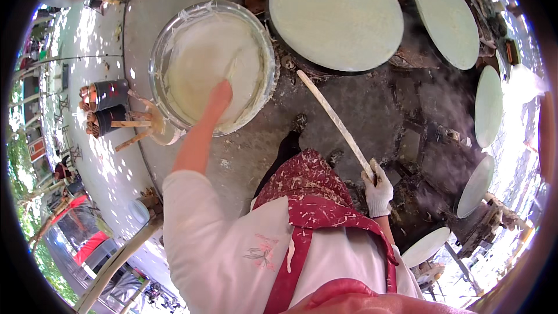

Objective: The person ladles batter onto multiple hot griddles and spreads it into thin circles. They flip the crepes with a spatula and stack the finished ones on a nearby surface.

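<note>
A wide metal basin [154, 69] of pale, creamy batter [196, 65] stands ahead to the left. My bare left hand [221, 92] reaches over its near side into the batter. A thin pale streak runs forward from the fingers; whether it is a coated tool or the fingers themselves is unclear. On the other side, my right hand [377, 188] wears a white knit glove and grips the lower end of a long pale wooden stick [335, 120]. The stick slants forward, its far tip near a large round griddle [335, 17] with a smooth pale top.
Several more round griddles, including one at the upper right [447, 22], curve around the right side amid steam. A wooden stool [162, 128] supports the basin's left edge. Black buckets [111, 96] of perforated clay-coloured cylinders stand farther left. A wooden pole [117, 266] slants across the lower left.
</note>
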Motion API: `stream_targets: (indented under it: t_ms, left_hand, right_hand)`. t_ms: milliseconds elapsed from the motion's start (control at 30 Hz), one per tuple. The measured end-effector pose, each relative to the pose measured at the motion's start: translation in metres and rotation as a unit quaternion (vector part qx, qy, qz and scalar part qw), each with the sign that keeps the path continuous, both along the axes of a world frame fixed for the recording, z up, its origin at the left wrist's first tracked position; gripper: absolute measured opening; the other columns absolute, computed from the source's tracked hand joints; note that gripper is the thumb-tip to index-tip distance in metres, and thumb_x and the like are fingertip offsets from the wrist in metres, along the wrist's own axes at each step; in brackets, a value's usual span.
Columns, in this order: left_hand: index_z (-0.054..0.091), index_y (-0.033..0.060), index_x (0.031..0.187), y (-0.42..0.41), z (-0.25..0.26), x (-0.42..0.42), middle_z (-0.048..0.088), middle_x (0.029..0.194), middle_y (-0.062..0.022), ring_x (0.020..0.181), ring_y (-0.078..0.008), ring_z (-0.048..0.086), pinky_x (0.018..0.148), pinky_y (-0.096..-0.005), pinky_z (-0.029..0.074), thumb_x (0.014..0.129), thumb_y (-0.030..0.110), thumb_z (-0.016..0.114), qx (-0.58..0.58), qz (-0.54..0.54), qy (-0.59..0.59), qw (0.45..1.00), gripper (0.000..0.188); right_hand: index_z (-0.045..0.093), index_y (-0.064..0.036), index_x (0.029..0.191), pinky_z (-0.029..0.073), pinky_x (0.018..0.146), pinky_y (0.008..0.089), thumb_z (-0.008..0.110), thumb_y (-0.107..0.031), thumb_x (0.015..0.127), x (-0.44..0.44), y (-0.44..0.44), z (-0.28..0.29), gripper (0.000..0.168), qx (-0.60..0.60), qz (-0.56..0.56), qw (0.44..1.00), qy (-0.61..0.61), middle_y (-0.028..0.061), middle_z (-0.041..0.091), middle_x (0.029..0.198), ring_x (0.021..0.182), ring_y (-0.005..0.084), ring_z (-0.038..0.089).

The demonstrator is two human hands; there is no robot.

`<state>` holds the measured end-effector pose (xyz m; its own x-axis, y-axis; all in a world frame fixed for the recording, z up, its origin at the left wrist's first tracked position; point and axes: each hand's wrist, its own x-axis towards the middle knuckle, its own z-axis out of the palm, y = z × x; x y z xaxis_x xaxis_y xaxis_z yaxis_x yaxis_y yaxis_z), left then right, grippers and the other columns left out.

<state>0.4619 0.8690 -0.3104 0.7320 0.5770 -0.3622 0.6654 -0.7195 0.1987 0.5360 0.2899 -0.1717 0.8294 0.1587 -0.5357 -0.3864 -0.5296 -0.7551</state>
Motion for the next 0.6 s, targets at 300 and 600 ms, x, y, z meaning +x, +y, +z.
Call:
stream_targets:
  t_ms: [300,600]
  left_hand:
    - [0.061,0.0011,0.084,0.091,-0.187,-0.13,0.064,0.073,-0.0184,0.06,-0.0355,0.059,0.062,-0.0501,0.051,0.103,0.04,0.046,-0.098,-0.014,0.072,0.992,0.046]
    - [0.053,0.0024,0.109,-0.137,-0.005,-0.121,0.036,0.06,0.008,0.041,-0.0049,0.032,0.046,-0.0249,0.028,0.107,0.041,0.047,-0.771,0.421,-0.247,0.409,0.039]
  right_hand:
    - [0.052,0.002,0.141,0.045,0.104,0.0266,0.076,-0.001,0.086,0.029,0.041,-0.025,0.059,-0.014,0.062,0.997,0.049,0.0123,0.06,0.139,0.124,0.0161,0.058]
    - [0.043,-0.021,0.151,0.047,0.099,0.0433,0.05,-0.054,0.095,-0.011,0.124,0.015,0.065,-0.209,0.409,0.874,0.161,0.0239,0.063,0.125,0.116,0.0423,0.059]
